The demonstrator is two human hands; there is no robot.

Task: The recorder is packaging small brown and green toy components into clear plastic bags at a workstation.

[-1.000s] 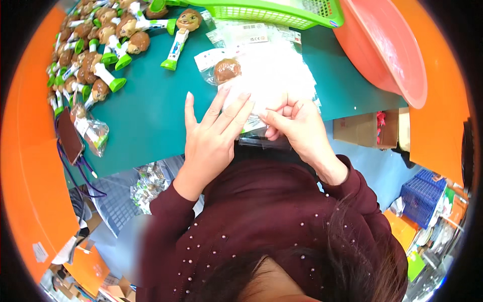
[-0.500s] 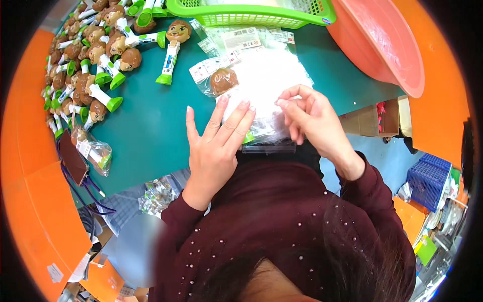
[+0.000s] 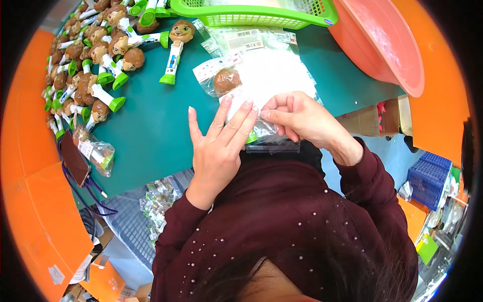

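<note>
A brown-headed toy candy dispenser [image 3: 227, 80] lies in a clear plastic bag [image 3: 207, 71] near the table's front edge. Its green foot [image 3: 251, 137] shows beyond my fingers; its middle is hidden. My left hand [image 3: 221, 146] rests flat on the bag, fingers stretched and slightly apart. Just right of those fingertips, my right hand [image 3: 297, 118] has thumb and forefinger pinched together over the bag. What sits in that pinch is too small to make out. Beneath lies a stack of bright, glaring clear bags [image 3: 282, 70]. One unbagged dispenser [image 3: 175, 53] lies left of the stack.
Many loose dispensers [image 3: 100, 55] are heaped at the far left. Nearer lie a bagged dispenser [image 3: 95, 151] and a phone [image 3: 74, 156] with a purple cord. A green basket [image 3: 256, 19] and a pink basin [image 3: 387, 45] stand at the back. Below left is a crate [image 3: 128, 221].
My right hand has moved left over the bag, its pinch now beside my left fingertips. My left hand stays spread on the bag. The view has shifted slightly.
</note>
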